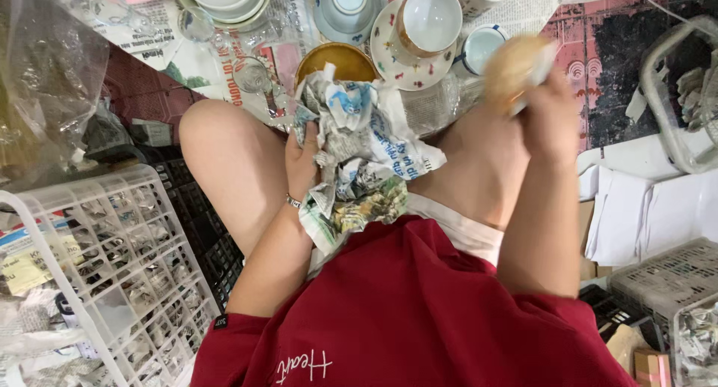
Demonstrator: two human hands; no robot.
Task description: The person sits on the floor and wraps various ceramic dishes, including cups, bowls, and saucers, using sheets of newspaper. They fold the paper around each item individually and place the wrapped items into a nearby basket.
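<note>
Head camera, looking straight down at a seated person in a red shirt, knees apart, with crockery spread on newspaper on the floor ahead.

The left hand [303, 163] is closed around a crumpled wad of newspaper [357, 151], which rests between the knees and spills over the lap. The paper looks light, soft and easily torn; it can be gripped anywhere by bunching it.

The right hand [550, 114] is raised over the right knee, fingers wrapped around a small round tan dish [512, 65] that is blurred by motion. Its exact shape cannot be told. It is probably ceramic: stiff, smooth, likely slippery and breakable, best held by the rim with fingers underneath.

Just beyond the paper sits an amber bowl [340, 60]. Beside it a white cup stands on a patterned saucer [407, 71], with more cups and stacked bowls behind. A white plastic basket [112, 267] stands at the left, partly filled with wrapped bundles. A grey basket [662, 278] sits at the lower right.
</note>
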